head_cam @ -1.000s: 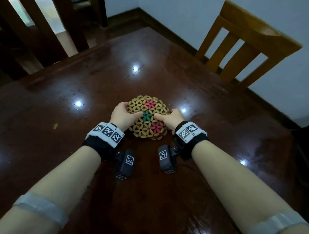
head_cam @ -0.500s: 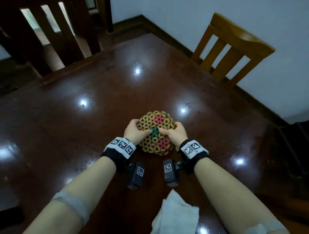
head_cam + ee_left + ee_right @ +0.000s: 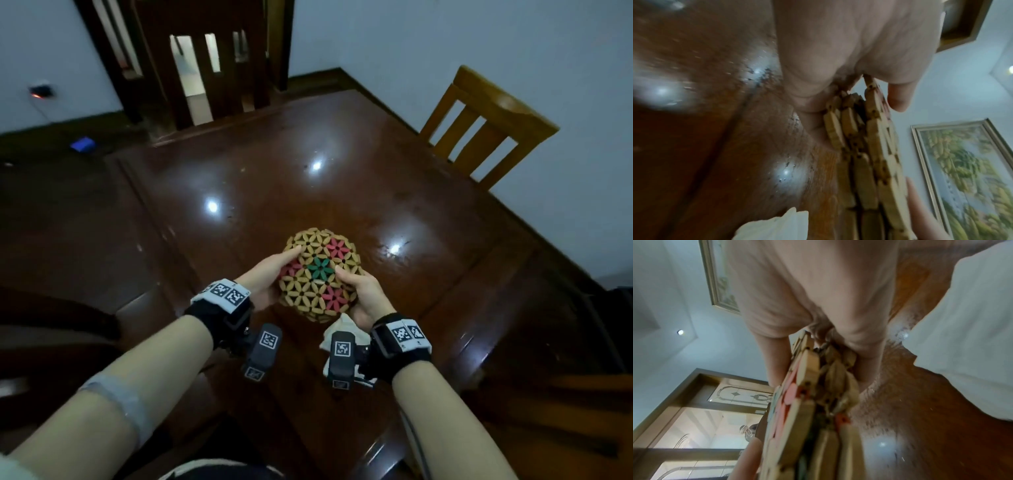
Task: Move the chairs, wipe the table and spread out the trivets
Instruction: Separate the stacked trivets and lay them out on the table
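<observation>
At lower centre of the head view, the left hand (image 3: 265, 274) held the left edge of the stacked trivets (image 3: 320, 274), thumb on top and fingers underneath, its grip clamped on them. Right of it, the right hand (image 3: 361, 291) pinched the opposite edge likewise. Below the stack lay a white cloth (image 3: 337, 325) on the tabletop (image 3: 342, 192). At upper right stood a light wooden chair (image 3: 486, 126).

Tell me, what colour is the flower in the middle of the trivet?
Green, on the top trivet; the head view shows it best.
</observation>
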Demonstrator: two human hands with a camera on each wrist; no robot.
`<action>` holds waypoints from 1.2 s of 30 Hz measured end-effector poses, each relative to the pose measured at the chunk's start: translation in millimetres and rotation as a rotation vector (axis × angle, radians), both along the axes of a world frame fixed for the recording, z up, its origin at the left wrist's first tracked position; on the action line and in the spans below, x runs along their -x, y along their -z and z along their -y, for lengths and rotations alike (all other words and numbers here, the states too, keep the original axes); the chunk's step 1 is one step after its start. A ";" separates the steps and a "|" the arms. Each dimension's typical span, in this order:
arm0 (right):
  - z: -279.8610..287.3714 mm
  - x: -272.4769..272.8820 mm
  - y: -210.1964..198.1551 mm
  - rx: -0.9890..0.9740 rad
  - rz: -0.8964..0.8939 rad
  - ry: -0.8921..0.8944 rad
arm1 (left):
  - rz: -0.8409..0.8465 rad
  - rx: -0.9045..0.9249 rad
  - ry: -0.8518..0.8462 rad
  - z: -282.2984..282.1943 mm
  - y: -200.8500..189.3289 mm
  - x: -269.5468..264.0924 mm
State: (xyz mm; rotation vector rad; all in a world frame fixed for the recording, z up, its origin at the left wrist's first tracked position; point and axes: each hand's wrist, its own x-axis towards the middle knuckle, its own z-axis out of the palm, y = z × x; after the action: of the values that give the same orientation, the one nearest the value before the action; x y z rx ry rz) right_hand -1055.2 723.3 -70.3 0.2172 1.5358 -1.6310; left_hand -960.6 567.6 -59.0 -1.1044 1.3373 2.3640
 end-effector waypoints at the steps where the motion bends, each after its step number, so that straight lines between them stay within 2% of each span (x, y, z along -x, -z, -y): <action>1: -1.0 -12.0 -0.7 0.009 -0.008 -0.012 | -0.011 0.013 -0.027 -2.9 0.9 -12.1; 5: 1.3 -56.1 -3.2 -0.012 -0.181 -0.018 | -0.026 0.111 -0.179 -5.0 2.5 -51.4; 8: 5.8 -81.0 -8.4 -0.039 -0.378 -0.003 | -0.018 0.143 -0.175 0.4 11.3 -68.8; 11: 12.4 -92.6 -3.1 -0.108 -0.548 -0.001 | -0.010 0.114 -0.186 13.3 42.2 -77.6; 13: 18.2 -97.3 -2.4 -0.114 -0.594 0.018 | -0.012 0.109 -0.194 25.5 66.6 -80.9; 15: 25.2 -100.0 -4.6 -0.083 -0.548 0.064 | -0.019 0.091 -0.220 28.7 59.9 -89.9; 18: 39.0 -96.6 -4.7 -0.039 -0.426 0.141 | -0.058 0.085 -0.294 24.9 23.9 -105.5; 19: 44.5 -94.8 -1.7 -0.032 -0.397 0.167 | -0.062 0.086 -0.323 27.5 22.5 -107.8; 24: 71.8 -84.3 7.1 -0.123 -0.347 0.293 | 0.041 0.188 -0.517 62.0 65.7 -103.7; 27: 80.2 -66.6 15.1 -0.159 -0.298 0.352 | 0.077 0.220 -0.658 81.6 51.5 -109.5; 31: 91.1 -54.6 34.3 -0.258 -0.302 0.272 | 0.132 0.245 -0.800 114.3 57.6 -111.9; 36: 115.0 -51.0 56.9 -0.272 -0.219 0.143 | 0.205 0.343 -0.805 146.7 64.1 -113.4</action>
State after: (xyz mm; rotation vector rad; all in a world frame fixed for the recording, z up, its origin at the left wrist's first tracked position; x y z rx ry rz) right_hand -1004.2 608.3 -127.2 0.3095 1.9500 -1.5921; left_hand -847.2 421.0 -123.1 -2.2719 1.4333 2.4212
